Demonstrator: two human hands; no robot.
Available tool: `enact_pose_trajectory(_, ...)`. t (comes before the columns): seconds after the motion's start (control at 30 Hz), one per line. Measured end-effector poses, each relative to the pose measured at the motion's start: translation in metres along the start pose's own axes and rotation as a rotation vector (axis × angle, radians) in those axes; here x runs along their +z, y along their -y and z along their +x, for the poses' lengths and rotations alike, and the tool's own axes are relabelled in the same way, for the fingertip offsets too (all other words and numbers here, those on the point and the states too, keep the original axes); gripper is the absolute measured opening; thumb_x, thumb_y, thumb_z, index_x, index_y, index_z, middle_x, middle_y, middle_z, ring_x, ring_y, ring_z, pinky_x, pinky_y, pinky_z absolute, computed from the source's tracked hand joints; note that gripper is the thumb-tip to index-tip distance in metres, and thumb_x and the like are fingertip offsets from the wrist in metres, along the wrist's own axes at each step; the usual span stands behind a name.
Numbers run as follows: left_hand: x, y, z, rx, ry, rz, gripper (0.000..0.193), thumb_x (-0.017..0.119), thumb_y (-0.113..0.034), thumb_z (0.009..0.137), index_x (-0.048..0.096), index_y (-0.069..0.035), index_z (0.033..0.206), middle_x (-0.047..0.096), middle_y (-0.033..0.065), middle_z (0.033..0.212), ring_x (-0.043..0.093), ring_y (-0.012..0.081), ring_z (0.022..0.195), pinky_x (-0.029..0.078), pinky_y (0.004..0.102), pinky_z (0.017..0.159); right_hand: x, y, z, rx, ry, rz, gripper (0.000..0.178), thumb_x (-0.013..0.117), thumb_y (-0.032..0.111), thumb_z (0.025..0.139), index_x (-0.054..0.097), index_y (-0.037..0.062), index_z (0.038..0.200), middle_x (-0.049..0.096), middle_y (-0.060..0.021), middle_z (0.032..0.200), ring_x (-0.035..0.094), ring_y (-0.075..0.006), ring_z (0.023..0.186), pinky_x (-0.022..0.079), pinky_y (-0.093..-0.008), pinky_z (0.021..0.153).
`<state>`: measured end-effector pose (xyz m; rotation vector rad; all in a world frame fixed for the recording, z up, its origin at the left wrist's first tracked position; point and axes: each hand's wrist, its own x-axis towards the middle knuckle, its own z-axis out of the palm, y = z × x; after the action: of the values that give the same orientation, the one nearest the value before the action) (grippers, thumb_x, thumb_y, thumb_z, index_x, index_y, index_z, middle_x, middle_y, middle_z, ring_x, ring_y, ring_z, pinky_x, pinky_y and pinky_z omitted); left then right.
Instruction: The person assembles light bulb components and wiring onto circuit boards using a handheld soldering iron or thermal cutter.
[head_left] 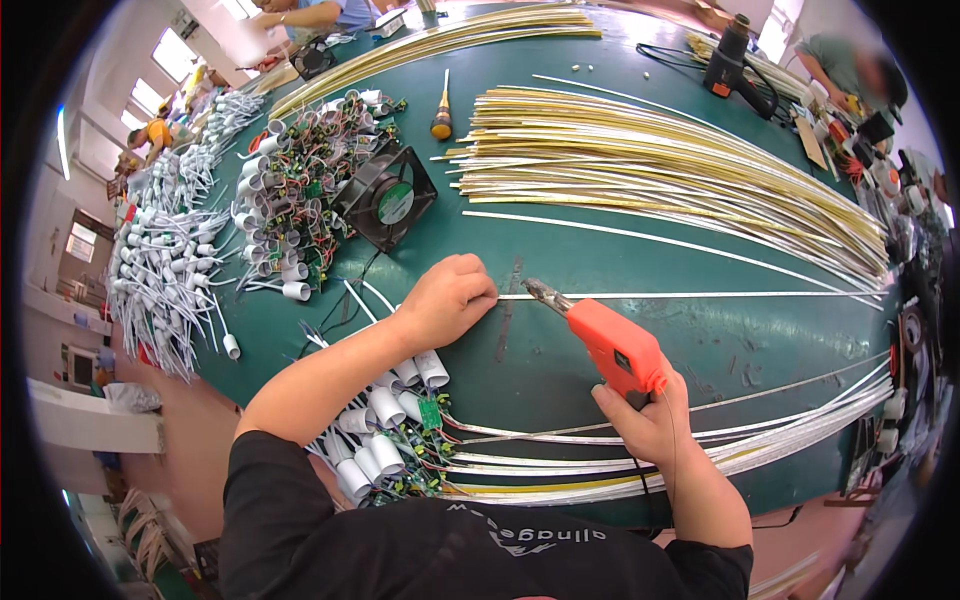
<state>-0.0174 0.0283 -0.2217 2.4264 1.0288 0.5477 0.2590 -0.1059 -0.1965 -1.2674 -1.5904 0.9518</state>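
Note:
My right hand (655, 415) grips an orange soldering gun (615, 345), its dark metal tip angled up and left above a thin white strip (690, 295). A fine wire hangs from the back of the gun. The strip runs across the green table (560, 370) to the right. At its left end, my left hand (450, 297) is closed with fingertips pinched on it; the very end is hidden by the fingers. White plastic caps (385, 408) with wires and a green circuit board (430, 412) lie just below my left forearm, beside finished-looking long strips (600, 466).
A large bundle of yellow and white strips (650, 165) lies beyond the strip. A black fan (388, 197) stands near piled circuit boards (310, 170) and white wired caps (165, 260). A screwdriver (442, 115) and a heat gun (735, 65) lie farther back. Other people work at the far edges.

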Motion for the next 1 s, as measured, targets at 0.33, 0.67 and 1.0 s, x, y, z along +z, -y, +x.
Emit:
enact_pose_trajectory(0.33, -0.004, -0.002, -0.002, 0.405, 0.07, 0.278, 0.007, 0.062, -0.01, 0.079, 0.063, -0.007, 0.084, 0.065, 0.0017, 0.104, 0.056, 0.0228, 0.105, 0.043, 0.038, 0.091, 0.0, -0.004, -0.001, 0.067, -0.025, 0.027, 0.047, 0.073, 0.012, 0.078, 0.055, 0.0004, 0.119, 0.065, -0.0116, 0.092, 0.062, -0.021, 0.078, 0.049, -0.0314, 0.073)
enact_pose_trajectory(0.67, -0.006, 0.004, -0.004, 0.196, 0.102, -0.121, 0.006, 0.066, -0.007, 0.079, 0.061, -0.006, 0.081, 0.065, 0.0075, 0.104, 0.057, 0.0278, 0.101, 0.045, 0.0404, 0.088, -0.001, 0.0, 0.0, 0.119, -0.02, 0.082, 0.048, 0.073, 0.012, 0.077, 0.054, 0.0002, 0.119, 0.065, -0.0118, 0.09, 0.061, -0.0209, 0.076, 0.049, -0.0315, 0.071)
enact_pose_trajectory(1.0, 0.005, -0.001, -0.006, 0.028, -0.073, 0.0, 0.007, 0.066, -0.008, 0.079, 0.061, -0.005, 0.083, 0.061, 0.0092, 0.081, 0.057, 0.0316, 0.083, 0.045, 0.042, 0.078, 0.003, -0.004, 0.0, 0.063, -0.003, 0.016, 0.047, 0.073, 0.012, 0.076, 0.056, 0.0016, 0.119, 0.065, -0.0122, 0.091, 0.062, -0.0224, 0.078, 0.049, -0.0322, 0.072)
